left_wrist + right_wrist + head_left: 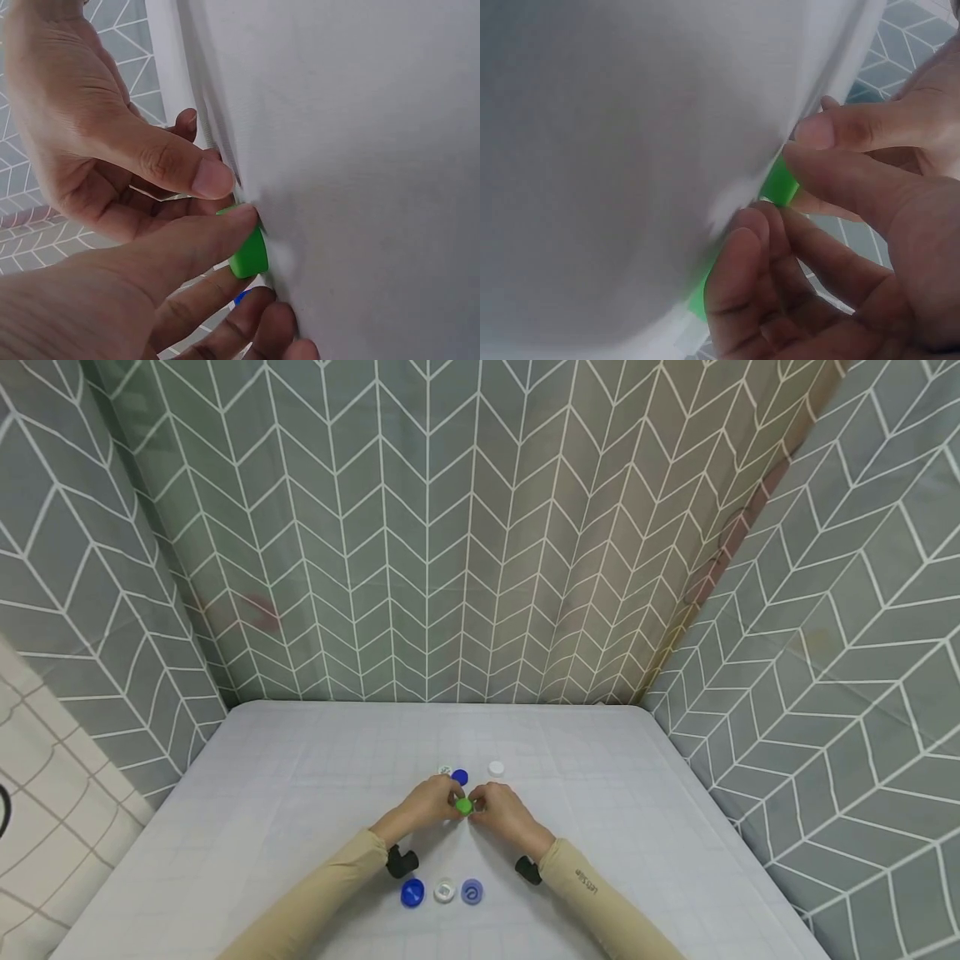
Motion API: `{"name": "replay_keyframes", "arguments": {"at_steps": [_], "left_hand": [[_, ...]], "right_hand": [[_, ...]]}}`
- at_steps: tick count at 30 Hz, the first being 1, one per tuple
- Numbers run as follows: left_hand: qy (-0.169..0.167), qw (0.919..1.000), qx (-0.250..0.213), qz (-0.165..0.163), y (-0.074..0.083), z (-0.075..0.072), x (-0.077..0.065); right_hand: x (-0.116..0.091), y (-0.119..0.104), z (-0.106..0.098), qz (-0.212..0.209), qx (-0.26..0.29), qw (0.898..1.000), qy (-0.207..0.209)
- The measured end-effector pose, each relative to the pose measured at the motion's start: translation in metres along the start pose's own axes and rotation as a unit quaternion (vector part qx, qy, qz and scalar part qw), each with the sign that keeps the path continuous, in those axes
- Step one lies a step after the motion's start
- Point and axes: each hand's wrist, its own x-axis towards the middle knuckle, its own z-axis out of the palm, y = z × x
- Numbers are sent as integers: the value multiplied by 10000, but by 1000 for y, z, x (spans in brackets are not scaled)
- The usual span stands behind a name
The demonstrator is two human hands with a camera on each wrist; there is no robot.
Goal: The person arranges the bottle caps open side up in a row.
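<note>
A small green bottle cap (pixel 464 807) is between the two hands, low over the white table. My left hand (pixel 431 802) pinches it between thumb and a finger; in the left wrist view the green cap's side (pixel 249 259) shows under the thumb. My right hand (pixel 506 814) has its bent thumb and fingertips right beside the cap. In the right wrist view the right thumb (pixel 840 176) covers part of it, so a firm grip cannot be made out. Farther along that view, a second patch of green (pixel 697 301) peeks out past the right fingers.
Beyond the hands lie a dark blue cap (pixel 460 777), a patterned white cap (pixel 445 770) and a plain white cap (pixel 496 768). Nearer the person are a blue cap (pixel 412 892), a white cap (pixel 444 891) and a lighter blue one (pixel 472 892). Patterned curtains (pixel 450 568) surround the table.
</note>
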Motion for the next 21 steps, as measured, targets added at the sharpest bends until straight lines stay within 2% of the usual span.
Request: {"name": "replay_keyframes", "arguments": {"at_steps": [7, 15, 21], "left_hand": [[-52, 9997, -170, 154, 3, -5, -2], [-53, 9991, -126, 393, 4, -8, -4], [-56, 9989, -219, 402, 6, -8, -7]], "right_hand": [[0, -1, -1, -24, -116, 9999, 125], [-3, -5, -4, 90, -83, 9998, 144], [-9, -8, -9, 142, -59, 9998, 158]]}}
